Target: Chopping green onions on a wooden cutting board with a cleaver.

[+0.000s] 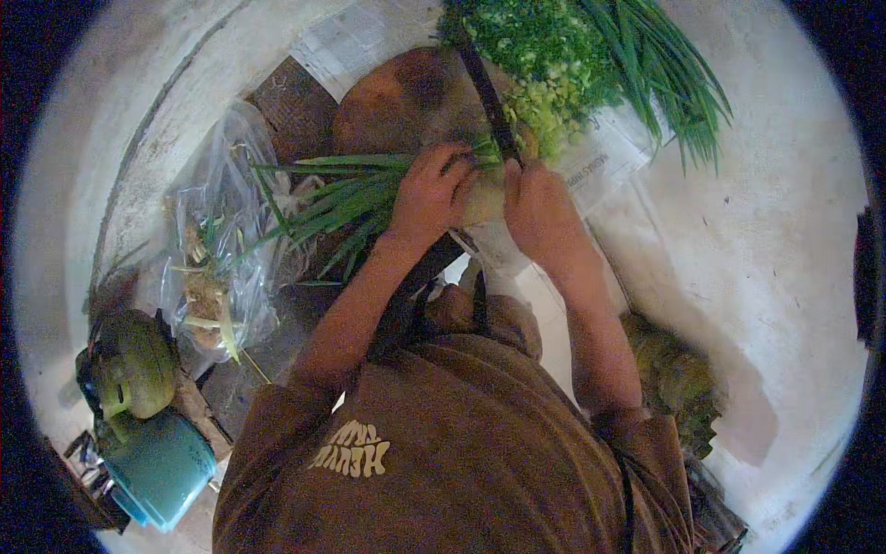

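My left hand [436, 187] presses a bunch of green onions [360, 183] onto a round wooden chopping block [387, 104]; the long leaves fan out to the left. In my right hand [543, 204] is a knife [488, 97] with a long dark blade that points up and away, beside the cut end of the bunch. To the right of the blade lies a heap of chopped green onions [554, 62] on printed paper [609, 156]. Long uncut green onion leaves [664, 76] lie at the heap's right.
A clear plastic bag [242, 173] with scraps lies at the left. Below it are a green coconut-like fruit [138, 363] and a teal plastic container [163, 464]. More printed paper [346, 45] lies behind the block. A yellowish-green object [668, 374] is near my right elbow.
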### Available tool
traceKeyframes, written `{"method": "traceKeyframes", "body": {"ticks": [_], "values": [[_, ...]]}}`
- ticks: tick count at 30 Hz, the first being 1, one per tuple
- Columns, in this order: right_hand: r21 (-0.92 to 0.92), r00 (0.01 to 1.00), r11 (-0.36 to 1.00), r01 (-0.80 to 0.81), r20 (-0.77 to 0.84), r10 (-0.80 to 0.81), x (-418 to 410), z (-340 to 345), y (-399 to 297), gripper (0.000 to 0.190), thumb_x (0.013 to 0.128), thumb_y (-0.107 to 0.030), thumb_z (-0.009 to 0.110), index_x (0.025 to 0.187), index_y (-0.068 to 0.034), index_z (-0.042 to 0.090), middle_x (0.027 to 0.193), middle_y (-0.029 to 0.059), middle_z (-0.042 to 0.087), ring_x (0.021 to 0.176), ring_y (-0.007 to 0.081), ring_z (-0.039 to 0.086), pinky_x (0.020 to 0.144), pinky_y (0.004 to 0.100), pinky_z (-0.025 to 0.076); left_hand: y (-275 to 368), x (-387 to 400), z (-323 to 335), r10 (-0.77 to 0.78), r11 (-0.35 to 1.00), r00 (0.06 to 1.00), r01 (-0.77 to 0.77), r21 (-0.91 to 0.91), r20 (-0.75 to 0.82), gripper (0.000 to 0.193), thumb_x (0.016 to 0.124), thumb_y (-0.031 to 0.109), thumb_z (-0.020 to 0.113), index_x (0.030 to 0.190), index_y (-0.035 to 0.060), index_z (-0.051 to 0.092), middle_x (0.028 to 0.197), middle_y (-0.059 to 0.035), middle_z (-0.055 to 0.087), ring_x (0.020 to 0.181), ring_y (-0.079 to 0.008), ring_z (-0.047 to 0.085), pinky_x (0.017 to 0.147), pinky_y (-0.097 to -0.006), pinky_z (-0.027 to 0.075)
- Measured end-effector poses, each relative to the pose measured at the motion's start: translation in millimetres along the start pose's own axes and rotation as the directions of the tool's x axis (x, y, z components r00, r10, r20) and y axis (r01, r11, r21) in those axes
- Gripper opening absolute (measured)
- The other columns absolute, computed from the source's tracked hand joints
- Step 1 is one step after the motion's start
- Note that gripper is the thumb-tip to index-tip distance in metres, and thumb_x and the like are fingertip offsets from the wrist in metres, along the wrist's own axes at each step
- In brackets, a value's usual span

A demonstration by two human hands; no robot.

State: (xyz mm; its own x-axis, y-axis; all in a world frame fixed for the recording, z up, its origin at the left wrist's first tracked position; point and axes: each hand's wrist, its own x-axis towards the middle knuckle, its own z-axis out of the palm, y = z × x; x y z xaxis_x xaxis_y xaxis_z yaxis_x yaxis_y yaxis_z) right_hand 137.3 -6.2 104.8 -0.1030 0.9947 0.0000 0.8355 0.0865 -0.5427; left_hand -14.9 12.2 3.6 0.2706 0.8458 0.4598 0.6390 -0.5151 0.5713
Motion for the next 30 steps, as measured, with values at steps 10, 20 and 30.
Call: {"method": "traceKeyframes", "body": {"ticks": [10,20,30], "values": [[0.034,0.996,0.996,-0.086,-0.031,0.087,-48.9,11.7,4.0,0.030,0.096,-0.020,0.043,0.085,0.007,0.048,0.075,0.0341,0.055,0.075,0.0507,0.054,0.064,0.0551,0.042,1.4,1.1,-2.7,0.072,0.988,0.997,-0.072,0.133,-0.001,0.019,0.080,0.016,0.062,0.097,0.0065,0.064,0.104,-0.0101,0.059,0.098,-0.0319,0.057,0.090,-0.0407,0.045],[0.044,0.978,0.981,-0.187,0.107,0.181,-12.5,54.8,25.0,0.029,0.096,-0.017,0.042,0.099,0.012,0.047,0.073,0.0335,0.057,0.069,0.0494,0.057,0.059,0.0534,0.045,4.5,0.5,-5.8,0.068,0.997,0.998,-0.067,0.045,-0.008,0.018,0.079,0.013,0.064,0.096,0.0053,0.063,0.103,-0.0101,0.058,0.096,-0.0323,0.057,0.085,-0.0418,0.047],[0.109,0.997,0.991,-0.074,0.035,0.070,-18.8,-4.3,9.3,0.031,0.095,-0.025,0.046,0.104,0.005,0.050,0.076,0.0311,0.059,0.075,0.0491,0.057,0.068,0.0540,0.046,5.8,5.7,-19.2,0.079,0.989,0.995,-0.086,0.117,0.065,0.020,0.080,0.016,0.062,0.098,0.0065,0.063,0.110,-0.0104,0.057,0.101,-0.0336,0.054,0.088,-0.0432,0.044]]}}
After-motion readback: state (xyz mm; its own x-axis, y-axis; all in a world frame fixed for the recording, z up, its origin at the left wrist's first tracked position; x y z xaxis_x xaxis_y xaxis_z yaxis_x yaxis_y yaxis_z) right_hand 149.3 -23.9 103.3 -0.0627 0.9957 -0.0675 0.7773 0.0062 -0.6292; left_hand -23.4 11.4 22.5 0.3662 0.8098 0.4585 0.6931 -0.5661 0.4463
